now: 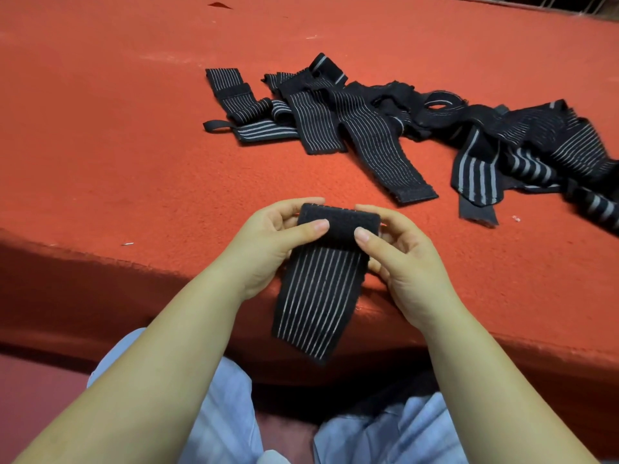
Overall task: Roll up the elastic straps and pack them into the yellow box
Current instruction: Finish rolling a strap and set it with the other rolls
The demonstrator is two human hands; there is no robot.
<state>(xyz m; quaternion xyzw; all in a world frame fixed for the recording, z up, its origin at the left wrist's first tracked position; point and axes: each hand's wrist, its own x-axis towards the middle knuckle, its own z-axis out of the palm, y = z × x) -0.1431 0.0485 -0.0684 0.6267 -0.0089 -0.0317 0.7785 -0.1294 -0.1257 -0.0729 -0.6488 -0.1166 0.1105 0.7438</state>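
Observation:
A black elastic strap with thin white stripes (316, 296) hangs over the near edge of the red surface. Its top end is folded over into a thick black band. My left hand (268, 249) pinches the left side of that fold between thumb and fingers. My right hand (402, 259) pinches the right side the same way. A heap of loose black striped straps (385, 128) lies further back, spreading from the centre to the right edge. No yellow box is in view.
The red carpeted surface (117, 145) stretches away to the left and back. Its front edge (100, 259) drops off just under my hands. Below are my knees in light blue trousers (227, 413).

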